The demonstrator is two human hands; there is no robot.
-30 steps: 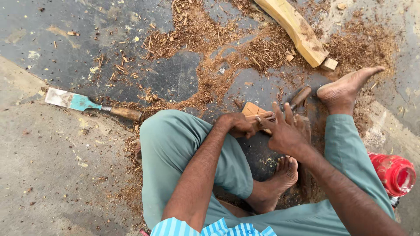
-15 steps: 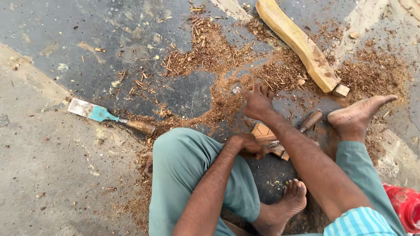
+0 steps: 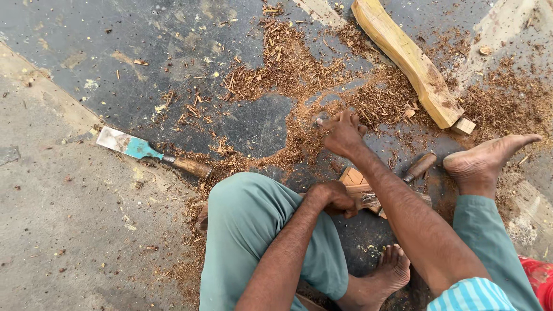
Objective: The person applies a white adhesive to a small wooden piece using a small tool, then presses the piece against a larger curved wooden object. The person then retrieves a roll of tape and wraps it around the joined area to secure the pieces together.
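Sitting on the ground, I have the most open room at my left, where the grey concrete [image 3: 69, 230] is bare and meets the dark mat [image 3: 144, 52] along a slanted edge. On this edge lies a wide chisel [image 3: 152, 152] with a wooden handle, well apart from my hands. Far and to the right, a long carved wood piece [image 3: 406, 57] lies across the mat, with a small wood block [image 3: 464, 125] touching its near end. Brown wood shavings [image 3: 288, 69] cover the middle of the mat.

My two hands are apart. My left hand [image 3: 333, 198] is closed around a small wooden workpiece [image 3: 358, 183] that rests on the ground between my legs, just beside my knee. My right hand [image 3: 341, 131] reaches farther out, with fingers curled down into the shavings; I cannot tell if it grips something. A second tool handle [image 3: 419, 167] lies near my right foot [image 3: 489, 161]. At the near right corner I see a part of a red container [image 3: 538, 282]; its inside is hidden.
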